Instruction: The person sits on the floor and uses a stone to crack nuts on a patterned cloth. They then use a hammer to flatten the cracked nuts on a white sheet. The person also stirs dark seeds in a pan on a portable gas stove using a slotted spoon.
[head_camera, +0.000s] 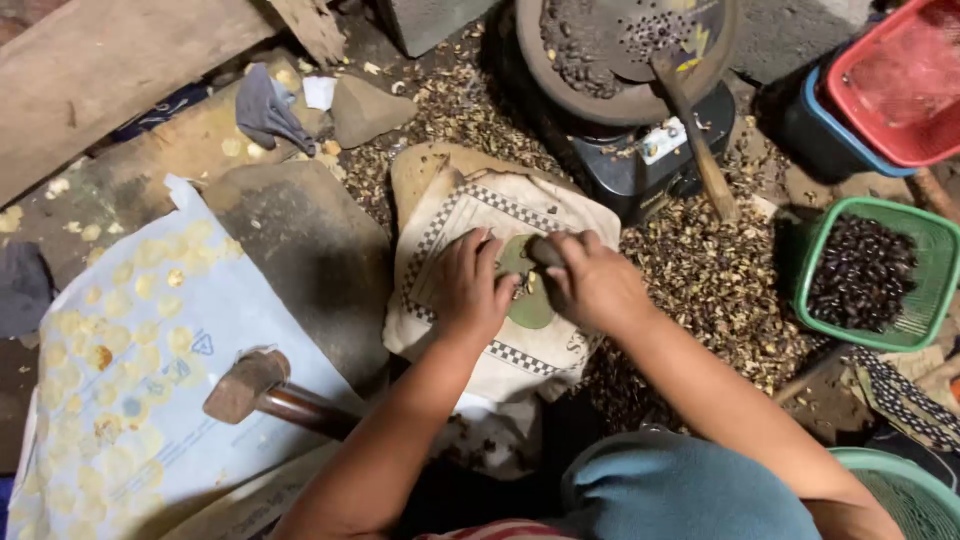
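— While the scene is being viewed from above, what is being touched by the left hand (470, 285)?

— A small dark seed (527, 284) is being pressed down by its fingertips on a flat greenish stone (528, 300). The hand is being kept half curled, with the fingers bent downward; nothing is being gripped fully inside it.

— And how is the right hand (590, 280) being held?

— It is being closed firmly around a dark short tool (545, 250), of which only the end is being shown near the thumb. The tool is being held just above the greenish stone, close to the left fingertips.

— Where is the stone being kept?

— It is being supported on a white cloth with checkered border (500, 280), which is being spread over a tan block on the ground, directly in front of the person.

— What is being seen around?

— A hammer with wooden handle (275, 392) is lying at the left, on a pale blue sack (150, 380) where many yellowish flat kernels are being collected. Broken shells (700, 290) are being scattered over the ground at the right. A green basket (925, 300) with dark seeds is standing further right, and a red basket (900, 80) is being seen above it, nested in a blue one. A round dark pan (620, 50) with seeds is being kept at the top, upon a black box.
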